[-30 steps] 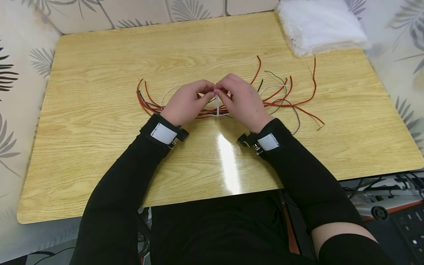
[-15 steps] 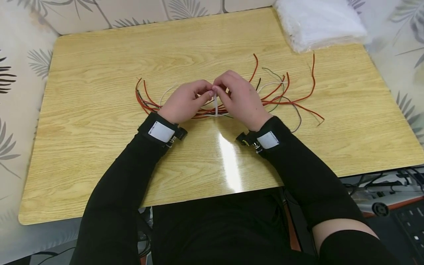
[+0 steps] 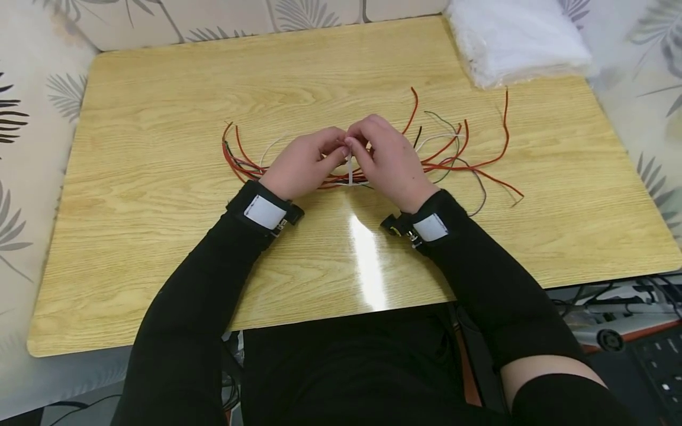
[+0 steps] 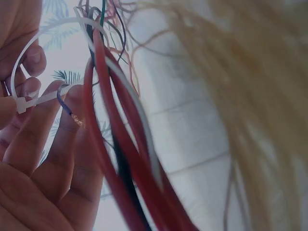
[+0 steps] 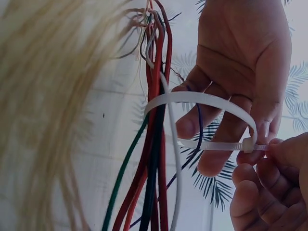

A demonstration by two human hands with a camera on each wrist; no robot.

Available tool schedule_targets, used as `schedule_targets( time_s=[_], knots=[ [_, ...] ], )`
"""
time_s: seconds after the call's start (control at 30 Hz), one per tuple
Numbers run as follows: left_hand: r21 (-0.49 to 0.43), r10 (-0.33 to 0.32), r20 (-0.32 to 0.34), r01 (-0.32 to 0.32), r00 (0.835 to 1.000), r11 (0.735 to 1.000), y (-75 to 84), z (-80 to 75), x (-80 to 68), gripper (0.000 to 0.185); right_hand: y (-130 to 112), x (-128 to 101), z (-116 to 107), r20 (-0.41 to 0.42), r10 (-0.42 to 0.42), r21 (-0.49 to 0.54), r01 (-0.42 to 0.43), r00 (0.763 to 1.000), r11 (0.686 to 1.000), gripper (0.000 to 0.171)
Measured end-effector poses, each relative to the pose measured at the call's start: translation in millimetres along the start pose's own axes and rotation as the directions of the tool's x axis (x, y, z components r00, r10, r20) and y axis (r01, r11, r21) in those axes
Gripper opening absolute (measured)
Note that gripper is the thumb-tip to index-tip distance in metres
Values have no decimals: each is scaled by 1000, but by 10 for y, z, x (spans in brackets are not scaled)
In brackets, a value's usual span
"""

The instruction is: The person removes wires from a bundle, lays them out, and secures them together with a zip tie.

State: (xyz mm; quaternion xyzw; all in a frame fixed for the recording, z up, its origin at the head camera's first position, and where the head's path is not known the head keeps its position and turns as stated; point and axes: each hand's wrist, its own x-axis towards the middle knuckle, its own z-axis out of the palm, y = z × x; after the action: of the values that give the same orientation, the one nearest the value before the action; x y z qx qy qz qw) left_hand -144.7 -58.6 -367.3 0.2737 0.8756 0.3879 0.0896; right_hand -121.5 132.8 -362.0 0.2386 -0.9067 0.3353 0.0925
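A white cable tie point(image 3: 350, 171) forms a wide loop around a bundle of wires point(image 3: 463, 168), mostly red with green, black, purple and white ones. My left hand point(image 3: 305, 165) holds the tie at its small square head, which shows in the right wrist view point(image 5: 248, 145). Close against it, my right hand point(image 3: 391, 163) pinches the tail tip that sticks out through the head. In the left wrist view the loop point(image 4: 21, 57) stands well away from the wires. One purple wire point(image 4: 64, 103) with a bare copper end lies across my left fingers point(image 4: 57, 159).
Loose wire ends fan out to both sides over the wooden table point(image 3: 213, 266). A clear plastic bag of white material point(image 3: 519, 44) lies at the back right corner. Patterned wall covering point(image 3: 309, 15) borders the table's back.
Both hands stay together over the bundle, still on the tie, with only slight finger movement. The head view shifts a little.
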Motion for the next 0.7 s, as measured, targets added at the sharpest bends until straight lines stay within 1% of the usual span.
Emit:
schedule_targets(
  time_s=[0.13,0.23,0.33,0.43,0.53,0.6,0.7],
  knots=[
    [-18,-15,-3,15,1000,1000,-7,-7,-12,18,-2,9,28,26,-22,-15,22,999,1000,19],
    [-2,-28,-7,28,1000,1000,-3,-20,-17,15,-10,10,40,30,-42,-14,42,999,999,19],
    [55,-33,3,33,999,998,-3,-22,-13,17,-21,-3,32,-5,-53,3,53,999,999,19],
    [110,-25,14,23,1000,994,-2,-17,-5,19,-29,-23,8,-74,-50,33,53,996,998,19],
    [119,-19,12,17,1000,993,-3,-11,0,19,-33,-31,-16,-122,-48,55,55,991,997,19],
    [124,-19,4,18,1000,992,-6,-5,2,19,-40,-25,-27,-115,-38,63,45,993,997,20],
    [147,-22,0,22,1000,989,-6,-3,-4,21,-43,2,-29,-45,-2,73,5,999,997,21]
  ],
)
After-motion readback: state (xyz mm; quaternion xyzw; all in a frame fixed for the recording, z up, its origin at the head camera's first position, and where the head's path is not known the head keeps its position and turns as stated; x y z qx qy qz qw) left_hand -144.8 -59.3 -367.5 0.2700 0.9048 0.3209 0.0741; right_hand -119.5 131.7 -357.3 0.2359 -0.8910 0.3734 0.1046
